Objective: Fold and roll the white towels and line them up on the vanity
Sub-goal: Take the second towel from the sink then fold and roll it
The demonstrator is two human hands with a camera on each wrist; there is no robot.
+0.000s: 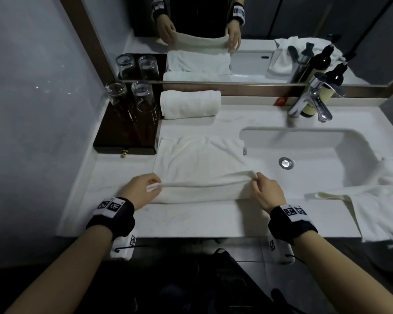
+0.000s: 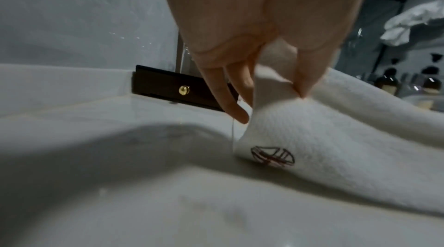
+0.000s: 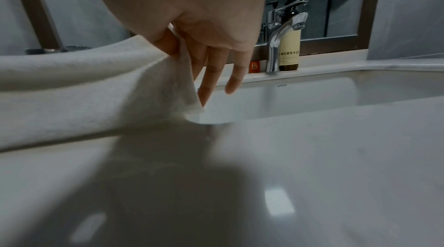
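— Looking down from the head camera, what crowds the tabletop (image 1: pixel 191 220)?

— I see a dark wooden tray (image 1: pixel 125 132) at the back left with two upturned clear glasses (image 1: pixel 132 98) on it. Just right of it a rolled towel (image 1: pixel 190 104) lies along the mirror frame. The sink (image 1: pixel 309 155) opens on the right, a chrome faucet (image 1: pixel 311 100) behind it, a dark pump bottle (image 3: pixel 289 42) just beside that. Another loose towel (image 1: pixel 372 200) sprawls over the tabletop's right end.

— And the one in work?

— The flat towel (image 1: pixel 200 168) lies between tray and sink, soft, waffle-textured, its near edge lifted into a fold. My left hand (image 1: pixel 141 189) pinches the left corner, thumb against fingers (image 2: pixel 305 80); an embroidered logo (image 2: pixel 272 156) shows below. My right hand (image 1: pixel 268 191) pinches the right corner, cloth caught between thumb and fingers (image 3: pixel 204 84) over the sink's smooth glossy rim.
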